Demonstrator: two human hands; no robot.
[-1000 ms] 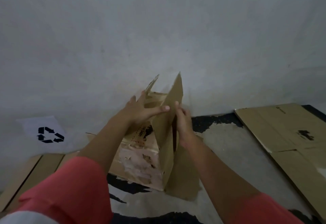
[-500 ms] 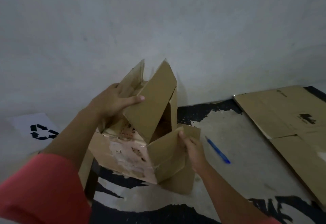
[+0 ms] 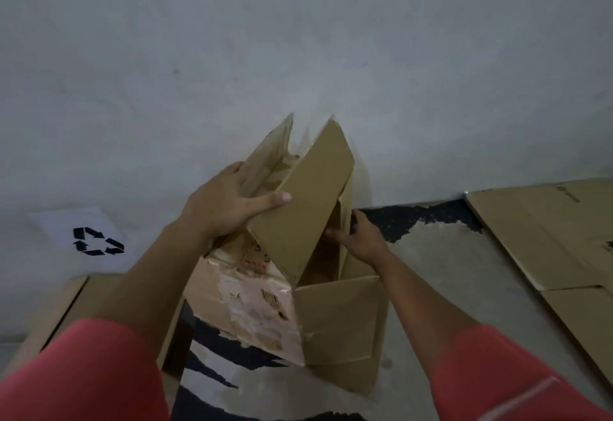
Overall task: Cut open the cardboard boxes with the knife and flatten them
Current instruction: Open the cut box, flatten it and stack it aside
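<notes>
One opened cardboard box (image 3: 252, 304) stands on the floor (image 3: 447, 271) by the wall (image 3: 298, 39). The left hand (image 3: 225, 203) grips its raised top flap, thumb across the outside; the right hand (image 3: 363, 239) curls round a side panel's edge. Flattened cardboard (image 3: 547, 231) lies to the right.

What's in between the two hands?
A big brown flap of the cardboard box stands tilted between the left hand and the right hand, as the head camera shows.
</notes>
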